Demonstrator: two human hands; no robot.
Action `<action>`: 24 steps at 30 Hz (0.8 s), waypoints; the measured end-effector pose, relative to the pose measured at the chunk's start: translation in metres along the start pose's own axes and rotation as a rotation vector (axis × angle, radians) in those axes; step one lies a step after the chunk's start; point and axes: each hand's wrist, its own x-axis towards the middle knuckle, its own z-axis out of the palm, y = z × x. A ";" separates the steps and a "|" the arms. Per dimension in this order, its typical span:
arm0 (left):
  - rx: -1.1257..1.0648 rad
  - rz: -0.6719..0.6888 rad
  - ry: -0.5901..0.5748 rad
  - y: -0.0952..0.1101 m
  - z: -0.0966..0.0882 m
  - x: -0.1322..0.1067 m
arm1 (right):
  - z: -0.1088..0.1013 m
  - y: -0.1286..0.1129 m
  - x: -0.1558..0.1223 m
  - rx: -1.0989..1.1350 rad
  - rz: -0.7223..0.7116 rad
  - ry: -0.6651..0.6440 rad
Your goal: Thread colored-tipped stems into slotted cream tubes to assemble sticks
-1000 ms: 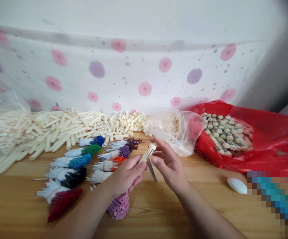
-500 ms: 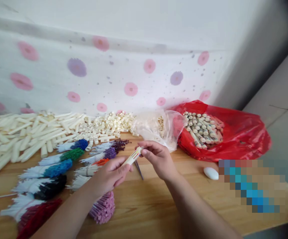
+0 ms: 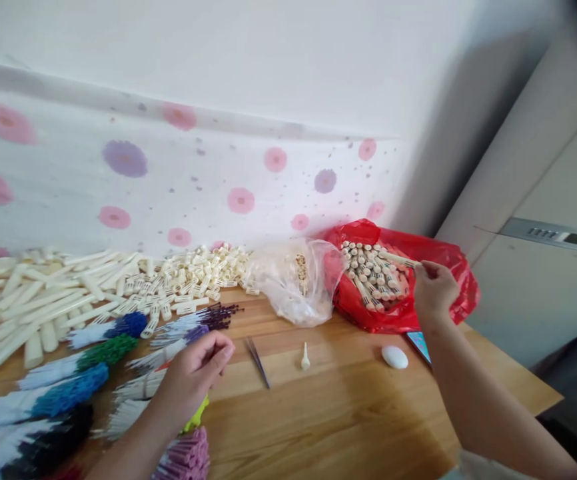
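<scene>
My right hand [image 3: 434, 290] is at the red plastic bag [image 3: 453, 267], its fingers pinching a cream multicolour pen [image 3: 397, 259] over the heap of assembled pens [image 3: 376, 277] inside. The pen points left. My left hand [image 3: 203, 363] hovers above the bundles of pen refills, fingers curled in, and nothing shows in it. Just right of it, tweezers [image 3: 258, 363] lie on the wooden table [image 3: 328, 420]. Beyond them is a small cream plug-like part [image 3: 305, 358].
Refill bundles in several colours, such as blue [image 3: 71, 390] and pink [image 3: 183, 457], lie at left. Behind them are cream pen barrels [image 3: 43, 300] and slotted pieces [image 3: 203, 273]. A clear bag [image 3: 293, 287] of small parts stands mid-table. A white oval object [image 3: 394, 357] lies at right.
Both hands were together on the pen; now my left hand has let go and my right hand has carried it right to the red bag. The view has turned right.
</scene>
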 end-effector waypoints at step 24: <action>0.375 0.217 -0.034 -0.006 0.000 0.003 | 0.020 -0.115 -0.080 0.220 -0.382 -0.758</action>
